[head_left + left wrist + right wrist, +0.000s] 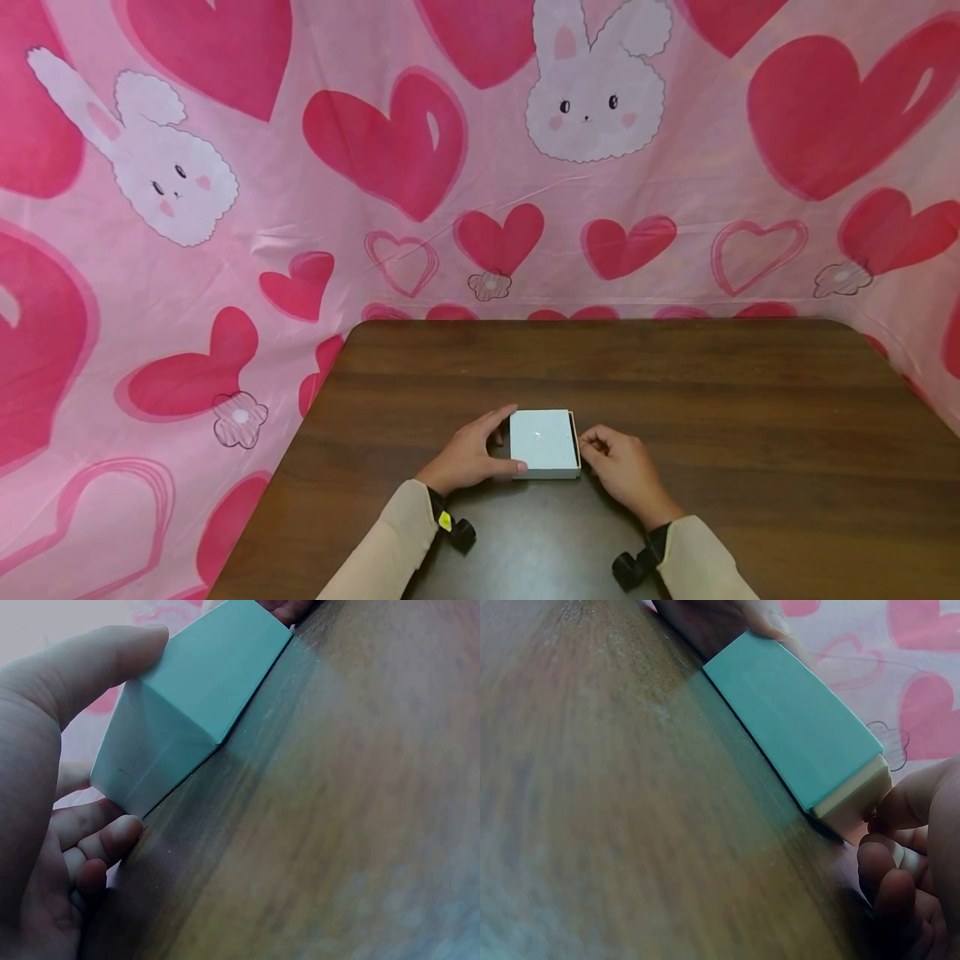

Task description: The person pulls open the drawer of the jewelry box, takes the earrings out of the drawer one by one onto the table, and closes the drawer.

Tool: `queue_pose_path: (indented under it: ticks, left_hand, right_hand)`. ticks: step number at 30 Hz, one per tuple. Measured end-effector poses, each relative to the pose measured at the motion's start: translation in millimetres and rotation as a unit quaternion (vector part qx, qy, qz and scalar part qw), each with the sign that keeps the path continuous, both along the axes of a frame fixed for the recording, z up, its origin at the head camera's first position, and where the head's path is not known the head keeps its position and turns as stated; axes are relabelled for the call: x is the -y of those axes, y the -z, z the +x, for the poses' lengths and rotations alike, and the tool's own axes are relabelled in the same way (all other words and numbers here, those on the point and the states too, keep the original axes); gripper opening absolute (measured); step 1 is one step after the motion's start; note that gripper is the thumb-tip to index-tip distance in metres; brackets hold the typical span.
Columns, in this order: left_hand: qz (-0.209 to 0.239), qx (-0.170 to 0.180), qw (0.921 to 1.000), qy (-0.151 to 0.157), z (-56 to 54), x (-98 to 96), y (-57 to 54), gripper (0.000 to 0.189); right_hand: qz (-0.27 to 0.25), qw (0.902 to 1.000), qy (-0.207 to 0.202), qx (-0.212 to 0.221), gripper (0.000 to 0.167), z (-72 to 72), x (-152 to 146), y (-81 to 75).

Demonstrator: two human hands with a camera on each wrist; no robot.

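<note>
A small, flat, square box (542, 440) with a pale top and light green sides lies on the brown wooden table (480, 367). My left hand (472, 454) grips its outer sleeve (202, 682) from the left, thumb on the near top edge and fingers around the far side. From the sleeve's right end a cream inner drawer (855, 796) sticks out slightly. Thumb and forefinger of my right hand (621, 468) pinch at the middle of the drawer's end face. What exactly sits between those fingertips is mostly hidden, and the drawer's contents are out of sight.
A pink cloth (420, 275) printed with hearts and rabbits hangs behind the table and along its left side. Black wrist cameras are strapped to both wrists, the left one (461, 535) and the right one (628, 571) close above the table.
</note>
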State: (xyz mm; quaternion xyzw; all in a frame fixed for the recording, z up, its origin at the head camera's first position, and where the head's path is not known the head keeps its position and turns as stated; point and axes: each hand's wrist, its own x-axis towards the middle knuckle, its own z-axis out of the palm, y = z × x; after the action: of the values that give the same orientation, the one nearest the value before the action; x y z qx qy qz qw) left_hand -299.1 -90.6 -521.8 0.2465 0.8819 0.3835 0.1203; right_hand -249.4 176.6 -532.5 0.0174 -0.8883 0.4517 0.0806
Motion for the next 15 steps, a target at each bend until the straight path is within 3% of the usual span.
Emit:
queue_pose_path:
  ticks: [15]
  left_hand:
    - [0.000, -0.007, 1.0000, 0.000, -0.6, 0.0, 0.7, 0.092]
  right_hand:
    - [0.001, 1.0000, -0.002, 0.002, 0.009, -0.2, 0.0, 1.1]
